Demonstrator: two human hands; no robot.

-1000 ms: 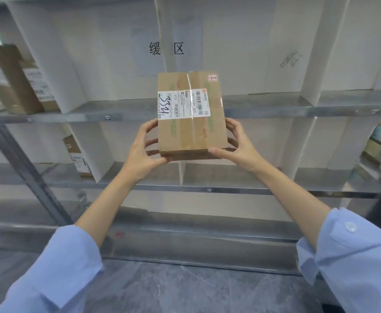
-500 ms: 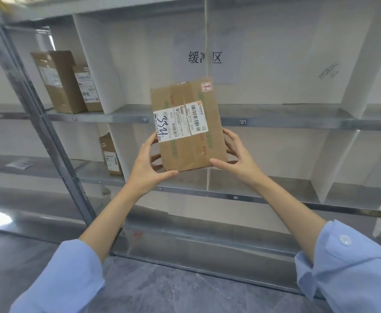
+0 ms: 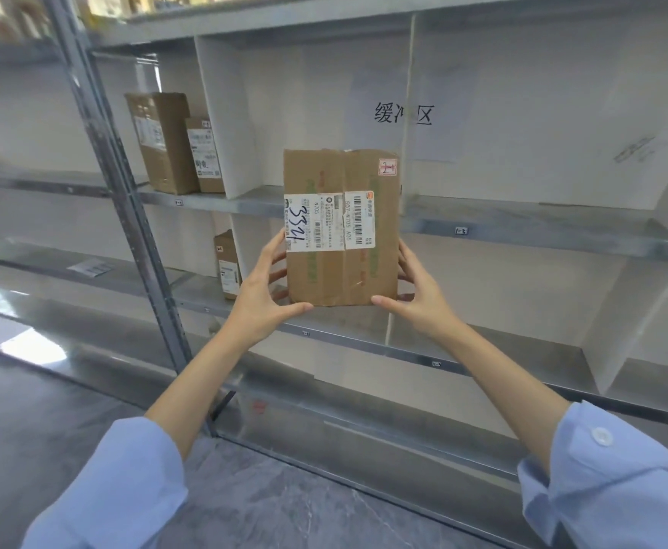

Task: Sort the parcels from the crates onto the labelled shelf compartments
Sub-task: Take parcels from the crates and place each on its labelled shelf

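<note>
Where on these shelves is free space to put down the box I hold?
Bare shelf lies in the upper compartment between the two dividers, behind the held parcel, and in the wide compartment right of it, above the 1-3 tag. Left of them it is crowded: a tall parcel and a shorter parcel stand there.

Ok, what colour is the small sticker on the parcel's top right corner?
The sticker is pinkish red, with red handwriting; head view.
</note>
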